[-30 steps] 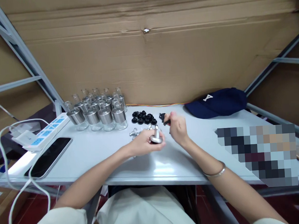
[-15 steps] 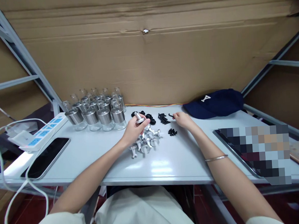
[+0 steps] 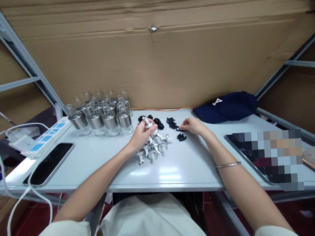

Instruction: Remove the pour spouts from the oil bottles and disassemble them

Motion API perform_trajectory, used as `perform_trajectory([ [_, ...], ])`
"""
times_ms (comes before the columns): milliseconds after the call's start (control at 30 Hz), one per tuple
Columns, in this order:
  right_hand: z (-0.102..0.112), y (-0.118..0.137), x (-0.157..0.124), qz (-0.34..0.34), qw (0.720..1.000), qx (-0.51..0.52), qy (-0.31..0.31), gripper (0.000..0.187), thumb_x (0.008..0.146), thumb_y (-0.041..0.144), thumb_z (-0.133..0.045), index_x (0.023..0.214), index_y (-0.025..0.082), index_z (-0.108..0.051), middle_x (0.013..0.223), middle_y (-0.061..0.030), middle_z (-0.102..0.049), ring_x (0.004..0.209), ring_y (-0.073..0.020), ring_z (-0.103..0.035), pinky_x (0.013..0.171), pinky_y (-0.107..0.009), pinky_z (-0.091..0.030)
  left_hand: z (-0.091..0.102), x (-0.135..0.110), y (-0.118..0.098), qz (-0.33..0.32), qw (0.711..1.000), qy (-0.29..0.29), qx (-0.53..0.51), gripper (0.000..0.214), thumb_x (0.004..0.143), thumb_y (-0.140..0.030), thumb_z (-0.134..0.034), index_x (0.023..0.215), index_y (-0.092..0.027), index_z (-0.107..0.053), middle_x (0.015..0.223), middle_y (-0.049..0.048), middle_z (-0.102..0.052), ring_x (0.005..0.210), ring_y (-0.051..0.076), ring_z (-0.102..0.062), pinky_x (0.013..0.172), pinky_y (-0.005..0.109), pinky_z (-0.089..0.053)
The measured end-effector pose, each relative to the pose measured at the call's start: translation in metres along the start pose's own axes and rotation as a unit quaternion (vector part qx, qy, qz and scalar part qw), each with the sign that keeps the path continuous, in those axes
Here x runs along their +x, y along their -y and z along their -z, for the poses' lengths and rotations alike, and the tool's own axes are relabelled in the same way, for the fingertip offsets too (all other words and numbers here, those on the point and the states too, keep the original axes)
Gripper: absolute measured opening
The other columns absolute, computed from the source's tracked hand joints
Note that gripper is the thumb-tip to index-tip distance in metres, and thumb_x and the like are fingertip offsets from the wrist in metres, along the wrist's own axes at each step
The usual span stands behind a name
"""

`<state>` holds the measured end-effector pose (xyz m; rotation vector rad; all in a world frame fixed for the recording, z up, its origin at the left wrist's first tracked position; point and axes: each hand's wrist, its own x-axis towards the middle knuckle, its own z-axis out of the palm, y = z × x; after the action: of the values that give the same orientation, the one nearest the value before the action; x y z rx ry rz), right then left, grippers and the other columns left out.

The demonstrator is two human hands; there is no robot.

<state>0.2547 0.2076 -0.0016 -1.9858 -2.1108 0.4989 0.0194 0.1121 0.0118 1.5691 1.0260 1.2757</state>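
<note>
My left hand is closed around a silver pourer-like metal part with a flat round base and a narrow neck, held raised. Beneath it lies a heap of similar silver parts. My right hand pinches a small black plastic piece low at the edge of a pile of black lever-like pieces; the fingertips partly hide it. Just below these sits a cluster of tiny black parts. Black round rings lie behind my left hand.
Several glass bottles with steel sleeves stand at the back left. A power strip with white cables and a phone lie on the left. On the right are a navy cap and a dark-edged device with a blurred surface.
My right hand has moved slightly left and down, bringing the black piece from above the table to the pile's edge. The left hand has tilted the silver part slightly.
</note>
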Motion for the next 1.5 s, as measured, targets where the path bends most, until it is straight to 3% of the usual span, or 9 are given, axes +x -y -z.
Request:
perform_trajectory([
  [100,0.0,0.002,0.001,-0.01,1.0,0.017,-0.02,0.02,0.08,0.029,-0.057,0.084,0.012,-0.067,0.067,-0.0055,-0.068,0.059,-0.0132,-0.057,0.058,-0.022,-0.038,0.0,-0.001,0.0,0.014,1.0,0.001,-0.003,0.026,0.075,-0.032,-0.057,0.089,-0.018,-0.041,0.062,-0.0076,-0.044,0.051,0.006,-0.043,0.053,0.02,-0.034],
  [300,0.004,0.002,-0.003,0.01,0.996,0.086,0.028,0.045,0.091,0.032,-0.037,0.061,0.012,-0.065,0.064,-0.0087,-0.069,0.055,-0.0131,-0.061,0.062,-0.022,-0.045,-0.001,-0.001,0.004,0.019,1.0,0.006,0.005,0.032,0.078,-0.029,-0.056,0.083,-0.022,-0.025,0.064,-0.0098,-0.041,0.049,0.005,-0.044,0.05,0.019,-0.033],
  [467,-0.002,0.002,0.0,0.034,0.991,0.129,0.014,0.045,0.092,0.032,-0.034,0.07,0.01,-0.066,0.078,-0.0122,-0.072,0.065,-0.014,-0.064,0.068,-0.022,-0.046,-0.001,0.001,0.004,-0.015,1.0,0.007,-0.024,0.026,0.078,-0.031,-0.058,0.087,-0.019,-0.036,0.079,-0.005,-0.047,0.046,0.002,-0.041,0.045,0.018,-0.032],
  [633,0.003,0.008,-0.006,0.065,0.987,0.146,-0.027,0.033,0.088,0.032,-0.041,0.075,0.012,-0.064,0.078,-0.009,-0.07,0.068,-0.0142,-0.06,0.07,-0.024,-0.044,0.0,0.0,0.002,-0.001,0.999,0.045,-0.027,0.024,0.081,-0.03,-0.051,0.101,-0.017,-0.046,0.079,-0.0018,-0.052,0.057,0.007,-0.049,0.059,0.022,-0.039],
  [733,0.004,0.021,-0.018,0.169,0.954,0.248,-0.014,0.027,0.082,0.037,-0.05,0.082,0.014,-0.062,0.078,-0.0055,-0.067,0.065,-0.0128,-0.056,0.066,-0.024,-0.043,0.001,-0.001,0.004,0.013,0.997,0.076,-0.032,0.019,0.082,-0.031,-0.046,0.095,-0.018,-0.046,0.067,-0.0051,-0.045,0.053,0.007,-0.042,0.056,0.021,-0.034],
  [867,-0.005,0.048,-0.043,0.28,0.894,0.351,0.008,0.036,0.079,0.05,-0.052,0.082,0.015,-0.06,0.068,-0.0023,-0.061,0.059,-0.0114,-0.051,0.059,-0.024,-0.042,0.001,-0.002,0.007,0.004,0.996,0.094,-0.004,0.023,0.085,-0.04,-0.042,0.084,-0.017,-0.046,0.062,-0.006,-0.038,0.05,0.007,-0.035,0.052,0.021,-0.028],
  [1000,-0.02,0.067,-0.061,0.354,0.877,0.313,-0.086,0.038,0.091,0.048,-0.034,0.089,0.018,-0.057,0.071,-0.0023,-0.06,0.062,-0.0123,-0.053,0.064,-0.025,-0.042,0.0,-0.002,0.004,0.002,0.995,0.104,-0.007,0.027,0.086,-0.04,-0.039,0.076,-0.016,-0.046,0.062,-0.0044,-0.04,0.05,0.007,-0.036,0.051,0.021,-0.03],
  [1367,-0.023,0.066,-0.058,0.411,0.877,0.215,-0.123,0.039,0.094,0.048,-0.023,0.081,0.021,-0.048,0.066,-0.0005,-0.053,0.059,-0.0134,-0.049,0.06,-0.025,-0.039,-0.005,-0.006,0.004,-0.009,0.989,0.146,0.029,0.033,0.088,-0.049,-0.038,0.08,-0.018,-0.045,0.06,-0.0049,-0.042,0.049,0.009,-0.038,0.05,0.021,-0.032],
  [1500,-0.021,0.067,-0.059,0.438,0.86,0.201,-0.166,0.041,0.094,0.049,-0.023,0.072,0.021,-0.045,0.067,-0.0019,-0.051,0.062,-0.0139,-0.048,0.062,-0.025,-0.038,-0.002,-0.008,-0.001,-0.068,0.972,0.123,0.189,0.027,0.089,-0.042,-0.039,0.085,-0.019,-0.052,0.065,-0.0035,-0.049,0.054,0.01,-0.041,0.055,0.022,-0.033],
])
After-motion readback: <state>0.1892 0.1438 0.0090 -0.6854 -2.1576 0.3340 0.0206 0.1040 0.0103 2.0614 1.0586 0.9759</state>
